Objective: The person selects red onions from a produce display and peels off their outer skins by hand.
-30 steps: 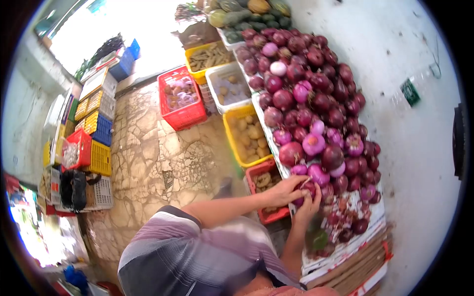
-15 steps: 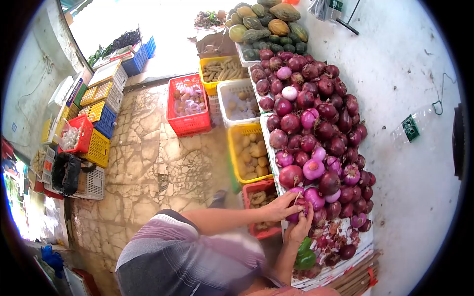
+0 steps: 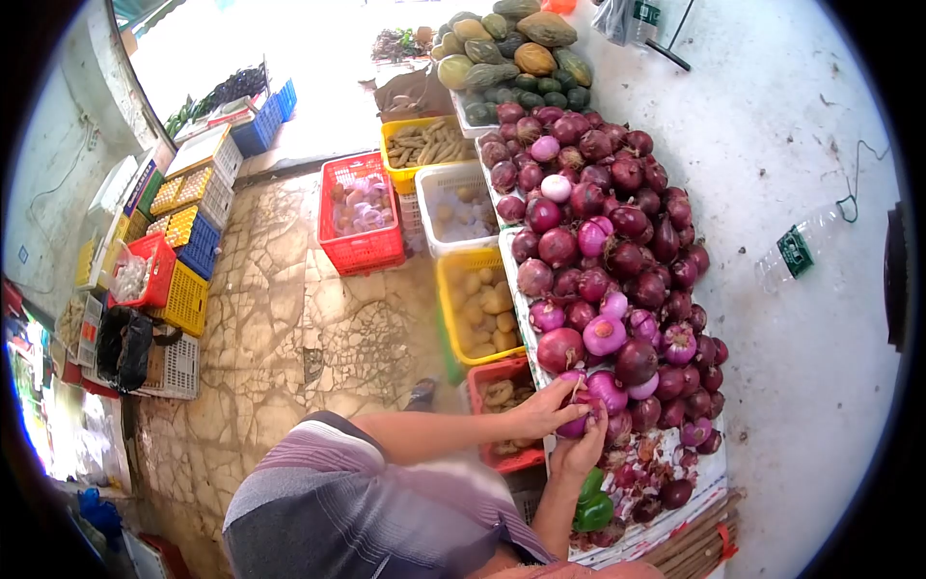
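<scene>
Both of my hands close around one red onion [image 3: 573,427] at the near left edge of the onion pile. My left hand [image 3: 542,411] comes in from the left, its fingers gripping the upper side of the onion. From below, my right hand [image 3: 583,448] cups the same onion with its fingers wrapped round it. Much of the onion is hidden by the fingers. Peeled, shiny purple onions [image 3: 607,390] lie right beside my hands. Loose onion skins [image 3: 648,473] litter the stand just below, next to a green bell pepper [image 3: 593,510].
A large heap of red onions [image 3: 627,222] fills the stand along the white wall. Papayas and squashes [image 3: 511,48] sit beyond it. A yellow crate [image 3: 443,309] of potatoes, a red crate [image 3: 362,253] and other crates line the floor at left. Wooden sticks [image 3: 690,545] lie at the bottom.
The view has shifted slightly, so the stand and crates appear a little further left. My hands stay on the same onion, with only small finger movement.
</scene>
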The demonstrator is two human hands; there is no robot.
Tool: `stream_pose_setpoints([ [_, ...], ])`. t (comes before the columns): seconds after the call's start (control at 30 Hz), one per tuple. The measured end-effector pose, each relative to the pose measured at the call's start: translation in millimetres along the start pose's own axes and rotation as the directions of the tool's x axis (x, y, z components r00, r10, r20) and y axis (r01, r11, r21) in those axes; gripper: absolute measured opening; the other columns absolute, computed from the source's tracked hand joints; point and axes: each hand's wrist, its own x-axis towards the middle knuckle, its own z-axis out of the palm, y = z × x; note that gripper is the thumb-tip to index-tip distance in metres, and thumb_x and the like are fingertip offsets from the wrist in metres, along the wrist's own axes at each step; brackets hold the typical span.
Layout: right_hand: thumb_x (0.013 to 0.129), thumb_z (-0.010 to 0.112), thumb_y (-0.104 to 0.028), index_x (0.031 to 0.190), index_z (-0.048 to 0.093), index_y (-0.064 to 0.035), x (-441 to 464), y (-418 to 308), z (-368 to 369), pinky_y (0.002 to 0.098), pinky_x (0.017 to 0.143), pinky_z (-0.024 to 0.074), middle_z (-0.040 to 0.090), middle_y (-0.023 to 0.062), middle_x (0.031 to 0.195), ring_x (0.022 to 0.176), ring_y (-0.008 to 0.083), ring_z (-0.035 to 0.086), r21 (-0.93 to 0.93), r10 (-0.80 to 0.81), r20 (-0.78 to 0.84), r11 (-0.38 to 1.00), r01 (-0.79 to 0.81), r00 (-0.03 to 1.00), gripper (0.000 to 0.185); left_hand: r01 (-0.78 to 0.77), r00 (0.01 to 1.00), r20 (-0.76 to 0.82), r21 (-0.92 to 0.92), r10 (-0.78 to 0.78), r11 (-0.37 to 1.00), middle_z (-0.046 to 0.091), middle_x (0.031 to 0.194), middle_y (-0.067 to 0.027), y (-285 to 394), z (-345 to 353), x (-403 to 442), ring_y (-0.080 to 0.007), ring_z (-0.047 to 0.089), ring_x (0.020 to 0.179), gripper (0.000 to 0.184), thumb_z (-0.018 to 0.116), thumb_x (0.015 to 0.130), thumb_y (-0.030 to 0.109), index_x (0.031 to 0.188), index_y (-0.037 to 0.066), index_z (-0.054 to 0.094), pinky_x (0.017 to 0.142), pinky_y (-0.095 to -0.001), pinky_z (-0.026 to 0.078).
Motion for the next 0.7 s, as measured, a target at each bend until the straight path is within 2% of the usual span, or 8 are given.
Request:
stream_pose_setpoints([
  [0.1, 0.099, 0.045, -0.019, 0.147, 0.041, -0.0014, 1.3, 4.1, -0.6, 0.0477, 0.110, 0.0444, 0.050, 0.0191, 0.141, 0.130, 0.0336, 0.052, -0.007, -0.011, -0.029, 1.000, 0.010, 1.000, 0.051, -0.069, 0.997, -0.022, 0.036, 0.070, 0.997, 0.060, 0.120, -0.0166, -1.3, -0.3, -1.1, -0.0244, 0.059, 0.112, 0.045, 0.063, 0.100, 0.028, 0.133, 0.000, 0.053, 0.098, -0.0384, 0.047],
  [0.2, 0.098, 0.047, -0.020, 0.142, 0.047, 0.0013, -1.0, 2.4, 8.8, 0.0451, 0.109, 0.0455, 0.053, 0.0194, 0.136, 0.125, 0.0335, 0.055, 0.013, -0.008, -0.100, 1.000, 0.010, 0.995, 0.049, -0.041, 0.998, -0.034, 0.109, 0.045, 0.993, 0.060, 0.121, -0.0172, 1.4, -0.6, -5.9, -0.0250, 0.058, 0.114, 0.047, 0.063, 0.100, 0.029, 0.134, -0.001, 0.053, 0.099, -0.0381, 0.047],
  [0.5, 0.099, 0.048, -0.020, 0.140, 0.049, -0.0001, 0.7, 2.7, 19.4, 0.0456, 0.102, 0.0515, 0.057, 0.0190, 0.132, 0.119, 0.0334, 0.060, -0.067, -0.046, -0.136, 0.997, 0.037, 0.990, 0.046, -0.078, 0.995, -0.057, 0.060, 0.081, 0.995, 0.061, 0.124, -0.0166, -10.1, 2.6, -7.0, -0.0239, 0.058, 0.116, 0.050, 0.061, 0.101, 0.031, 0.139, -0.001, 0.050, 0.101, -0.0373, 0.047],
  [0.57, 0.101, 0.047, -0.021, 0.142, 0.048, 0.0007, -3.2, -2.9, 22.6, 0.0448, 0.105, 0.0504, 0.055, 0.0192, 0.136, 0.123, 0.0325, 0.058, -0.148, -0.022, -0.118, 0.989, 0.005, 0.993, 0.046, 0.002, 1.000, -0.019, -0.139, -0.004, 0.990, 0.063, 0.123, -0.0139, -7.5, -2.9, -4.0, -0.0221, 0.059, 0.116, 0.049, 0.061, 0.101, 0.030, 0.138, 0.000, 0.052, 0.101, -0.0364, 0.048],
  [0.6, 0.102, 0.048, -0.018, 0.142, 0.049, 0.0001, -0.8, -2.3, 23.5, 0.0445, 0.104, 0.0507, 0.057, 0.0183, 0.135, 0.122, 0.0312, 0.059, -0.088, 0.001, -0.093, 0.996, -0.009, 0.996, 0.044, 0.066, 0.998, 0.031, -0.244, -0.060, 0.967, 0.063, 0.123, -0.0126, -4.8, -4.7, -3.1, -0.0212, 0.059, 0.115, 0.048, 0.061, 0.101, 0.030, 0.138, 0.000, 0.052, 0.101, -0.0359, 0.048],
  [0.63, 0.102, 0.048, -0.014, 0.142, 0.050, -0.0009, -1.9, -8.2, 34.5, 0.0438, 0.105, 0.0500, 0.057, 0.0176, 0.136, 0.122, 0.0298, 0.059, -0.072, 0.046, -0.149, 0.996, -0.058, 0.988, 0.042, 0.087, 0.996, -0.003, -0.203, -0.089, 0.975, 0.064, 0.121, -0.0109, -1.5, -7.1, -3.6, -0.0201, 0.060, 0.114, 0.046, 0.061, 0.102, 0.029, 0.136, 0.000, 0.054, 0.100, -0.0352, 0.049],
  [0.67, 0.102, 0.048, -0.011, 0.142, 0.050, -0.0018, 6.1, 4.5, 18.5, 0.0414, 0.106, 0.0491, 0.057, 0.0165, 0.136, 0.123, 0.0287, 0.059, -0.150, -0.005, -0.106, 0.989, -0.011, 0.994, 0.042, 0.115, 0.993, -0.023, -0.161, -0.120, 0.980, 0.065, 0.120, -0.0092, 0.2, -9.5, -2.8, -0.0190, 0.061, 0.113, 0.044, 0.061, 0.102, 0.029, 0.135, 0.001, 0.056, 0.099, -0.0345, 0.050],
  [0.7, 0.101, 0.048, -0.010, 0.142, 0.050, -0.0016, 9.8, 7.8, 11.4, 0.0391, 0.108, 0.0478, 0.057, 0.0159, 0.137, 0.124, 0.0272, 0.058, -0.199, 0.016, -0.089, 0.979, -0.034, 0.996, 0.042, 0.148, 0.988, 0.002, -0.260, -0.153, 0.954, 0.066, 0.117, -0.0093, 1.7, -12.0, -0.9, -0.0177, 0.061, 0.109, 0.039, 0.060, 0.103, 0.028, 0.131, 0.000, 0.058, 0.097, -0.0338, 0.050],
])
